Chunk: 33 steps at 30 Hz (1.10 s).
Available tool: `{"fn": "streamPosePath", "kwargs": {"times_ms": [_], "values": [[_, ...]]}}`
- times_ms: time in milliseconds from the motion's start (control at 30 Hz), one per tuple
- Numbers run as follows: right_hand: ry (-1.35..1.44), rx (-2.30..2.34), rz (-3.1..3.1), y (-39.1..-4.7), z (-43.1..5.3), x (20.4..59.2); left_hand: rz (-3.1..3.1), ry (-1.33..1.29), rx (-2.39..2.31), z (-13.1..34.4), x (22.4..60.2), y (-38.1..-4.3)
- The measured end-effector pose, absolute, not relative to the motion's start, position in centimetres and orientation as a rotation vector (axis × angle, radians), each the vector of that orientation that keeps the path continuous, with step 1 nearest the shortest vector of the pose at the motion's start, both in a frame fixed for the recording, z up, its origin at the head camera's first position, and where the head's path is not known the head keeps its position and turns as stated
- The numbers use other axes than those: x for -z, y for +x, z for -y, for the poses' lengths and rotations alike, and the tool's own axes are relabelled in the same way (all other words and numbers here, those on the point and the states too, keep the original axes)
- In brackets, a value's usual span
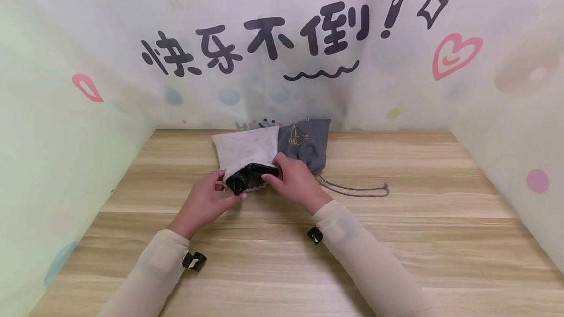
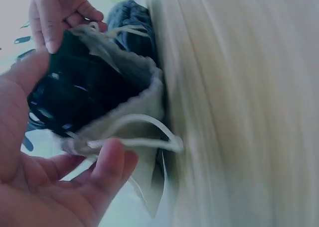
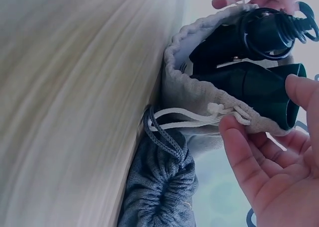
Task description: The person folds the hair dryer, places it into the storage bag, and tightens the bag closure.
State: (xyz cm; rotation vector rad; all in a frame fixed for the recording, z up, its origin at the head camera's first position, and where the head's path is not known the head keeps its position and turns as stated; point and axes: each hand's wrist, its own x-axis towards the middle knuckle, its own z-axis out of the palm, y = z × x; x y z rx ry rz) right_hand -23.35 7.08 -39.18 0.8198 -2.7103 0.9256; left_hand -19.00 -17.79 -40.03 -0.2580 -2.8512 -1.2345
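A light drawstring bag (image 1: 246, 147) lies at the back of the table, its mouth facing me. Inside the mouth sits a black hair dryer (image 1: 238, 183) with its cord (image 3: 242, 35) wound round the handle. Its wide nozzle end (image 3: 249, 87) pokes out past the rim. My left hand (image 1: 204, 203) holds the left side of the mouth, thumb by the dryer. On the other side my right hand (image 1: 297, 180) grips the rim, with the thumb on the nozzle and the fingers outside the cloth. White drawstrings (image 2: 142, 118) hang loose at both sides.
A dark grey drawstring bag (image 1: 310, 143) with a gold print lies right beside the light one, its mouth gathered. Its cord (image 1: 361, 190) trails right across the wooden table (image 1: 396, 258). A printed cloth (image 1: 264, 82) hangs behind and along both sides.
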Motion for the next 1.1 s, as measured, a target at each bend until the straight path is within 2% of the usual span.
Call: {"fn": "streamPosePath", "kwargs": {"times_ms": [633, 1100], "values": [[0.931, -0.866, 2.785, -23.4, -7.8, 39.1, 2.718, -0.295, 1.249, 17.1, 40.2, -18.9], [0.888, -1.008, 2.634, -23.6, -7.8, 38.6, 2.681, -0.226, 1.571, 17.4, 39.2, -19.0]]}}
